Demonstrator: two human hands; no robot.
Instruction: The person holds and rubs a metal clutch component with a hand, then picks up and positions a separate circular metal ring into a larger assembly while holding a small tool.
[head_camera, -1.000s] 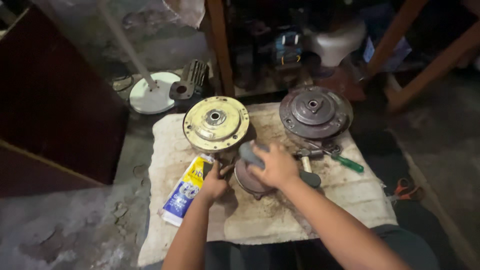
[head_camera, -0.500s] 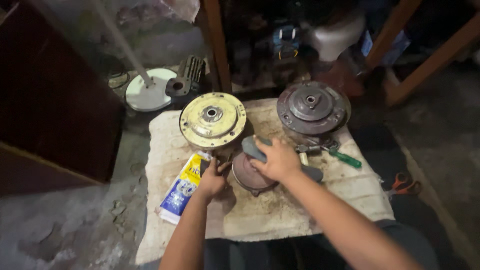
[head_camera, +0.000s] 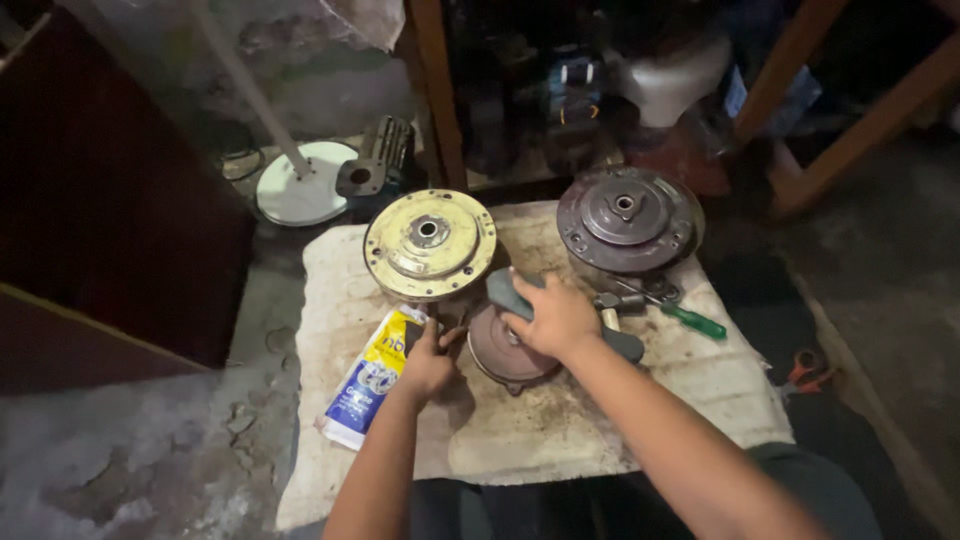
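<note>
My right hand (head_camera: 556, 316) presses a grey-green curved pad (head_camera: 503, 291) down onto a small brown metal disc (head_camera: 500, 350) lying on a dirty white cloth (head_camera: 560, 430). My left hand (head_camera: 428, 362) grips the disc's left edge, next to a small dark tool at my fingers. A blue, white and yellow tube (head_camera: 372, 377) lies just left of that hand. A yellow round metal plate (head_camera: 430, 243) stands beyond the disc, and a dark grey round clutch-like part (head_camera: 626, 219) sits at the far right of the cloth.
A green-handled screwdriver (head_camera: 690, 319) and a metal wrench lie right of my right hand. An orange-handled tool (head_camera: 805, 372) rests on the floor at right. A white fan base (head_camera: 303, 193) with a pole, wooden legs (head_camera: 437, 90) and a dark panel (head_camera: 110, 210) stand around.
The view has shifted slightly. Both hands stay on the brown disc, with the right hand still pressing the grey-green pad on it.
</note>
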